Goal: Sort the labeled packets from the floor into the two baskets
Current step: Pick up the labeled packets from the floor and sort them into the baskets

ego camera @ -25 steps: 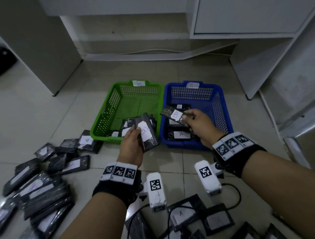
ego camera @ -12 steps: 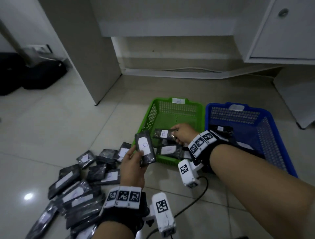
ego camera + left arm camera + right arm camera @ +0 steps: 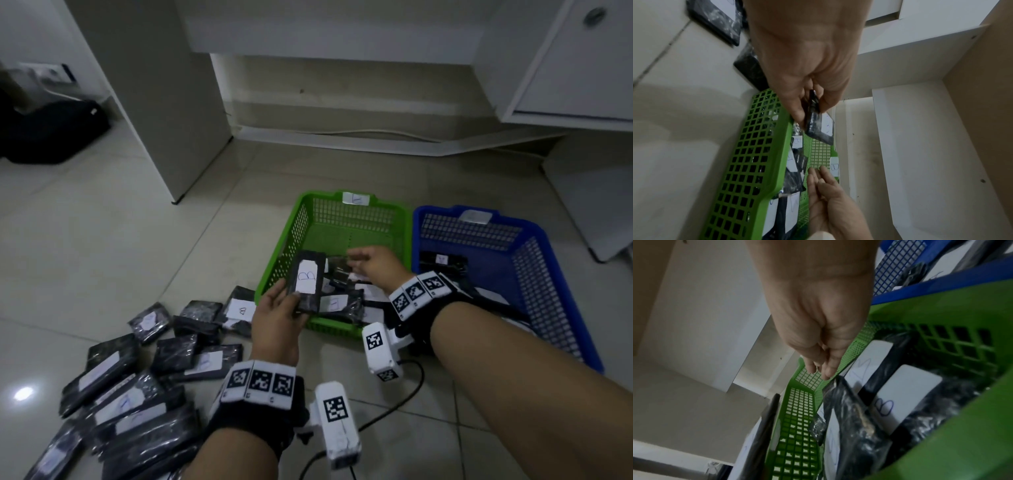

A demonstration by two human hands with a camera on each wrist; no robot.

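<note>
My left hand [image 3: 279,310] grips a black packet with a white "B" label [image 3: 306,281] over the near left corner of the green basket [image 3: 298,222]; the same held packet [image 3: 819,128] shows between thumb and fingers in the left wrist view. My right hand [image 3: 371,265] hovers over the green basket with relaxed fingers [image 3: 826,368] and holds nothing. Beneath it lie several labeled packets [image 3: 906,399]. The blue basket [image 3: 534,274] stands to the right and holds a few packets [image 3: 443,262].
A heap of black labeled packets [image 3: 126,387] covers the floor at the lower left. White cabinets [image 3: 164,102] stand behind the baskets. A black cable [image 3: 404,397] runs over the tiles near my wrists. A dark bag [image 3: 51,133] sits far left.
My right hand carried its packet from the blue basket to the green one and let it go there. My left hand keeps its packet and has moved over the green basket's edge.
</note>
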